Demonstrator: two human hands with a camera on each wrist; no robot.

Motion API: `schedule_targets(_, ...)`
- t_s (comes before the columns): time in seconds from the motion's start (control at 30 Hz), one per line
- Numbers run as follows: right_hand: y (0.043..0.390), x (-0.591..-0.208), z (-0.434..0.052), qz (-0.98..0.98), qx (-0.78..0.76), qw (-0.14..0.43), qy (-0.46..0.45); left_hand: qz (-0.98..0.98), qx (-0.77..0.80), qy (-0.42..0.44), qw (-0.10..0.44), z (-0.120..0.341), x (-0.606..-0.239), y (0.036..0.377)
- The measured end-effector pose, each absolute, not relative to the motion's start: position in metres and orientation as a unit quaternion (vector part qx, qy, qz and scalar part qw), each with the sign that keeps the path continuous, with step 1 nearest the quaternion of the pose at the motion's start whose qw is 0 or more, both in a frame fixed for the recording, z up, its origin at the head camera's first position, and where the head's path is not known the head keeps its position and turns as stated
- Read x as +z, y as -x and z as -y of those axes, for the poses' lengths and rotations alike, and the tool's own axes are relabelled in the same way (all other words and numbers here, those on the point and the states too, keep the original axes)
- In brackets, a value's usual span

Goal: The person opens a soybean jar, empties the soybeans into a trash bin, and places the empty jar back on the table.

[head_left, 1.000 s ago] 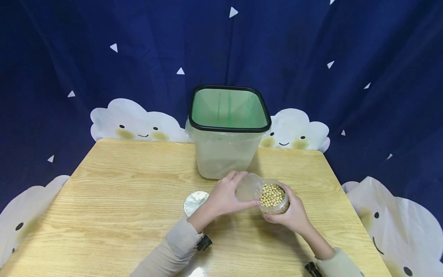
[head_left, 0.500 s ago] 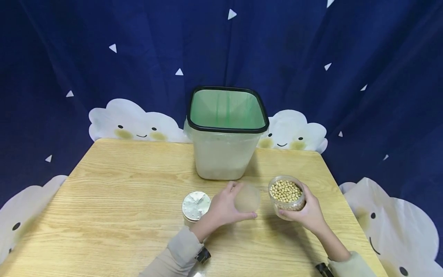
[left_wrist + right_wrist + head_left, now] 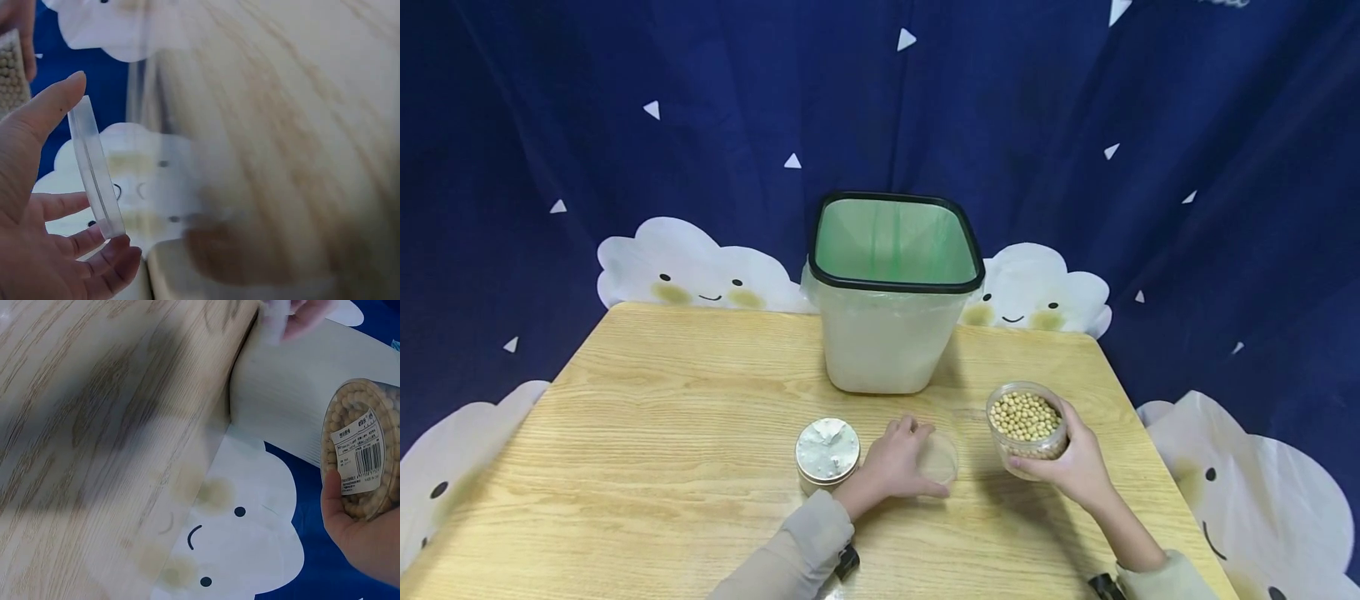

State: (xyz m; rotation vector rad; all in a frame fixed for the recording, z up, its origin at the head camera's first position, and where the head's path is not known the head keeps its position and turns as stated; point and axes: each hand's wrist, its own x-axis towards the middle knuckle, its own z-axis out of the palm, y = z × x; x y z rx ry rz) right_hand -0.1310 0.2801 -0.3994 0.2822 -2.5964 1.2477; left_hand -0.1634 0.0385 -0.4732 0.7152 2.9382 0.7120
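My right hand [image 3: 1070,463] grips a clear plastic jar of pale beans [image 3: 1026,421], lid off, just above the wooden table [image 3: 662,433]. The right wrist view shows that jar [image 3: 362,447] with a barcode label, my fingers wrapped under it. My left hand [image 3: 901,461] holds the clear round lid [image 3: 940,458] low at the table, between the bean jar and a second jar. In the left wrist view the lid [image 3: 94,165] sits edge-on between thumb and fingers.
A second, foil-sealed jar [image 3: 827,451] stands just left of my left hand. A pale square bin [image 3: 892,292] with a black rim and green liner stands at the table's far middle. A dark blue curtain with cloud faces hangs behind.
My left hand took the lid off the bean jar and lowered it leftward to the table. My right hand carried the open jar to the right.
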Motion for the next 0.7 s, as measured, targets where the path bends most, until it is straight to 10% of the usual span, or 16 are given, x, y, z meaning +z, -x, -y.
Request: schedule_targets(0.7, 0.131, -0.397, -0.288, 0.889, 0.424, 0.135, -0.108, -0.946, 0.223, -0.236, 0.027, -0.033, -0.461, 0.162)
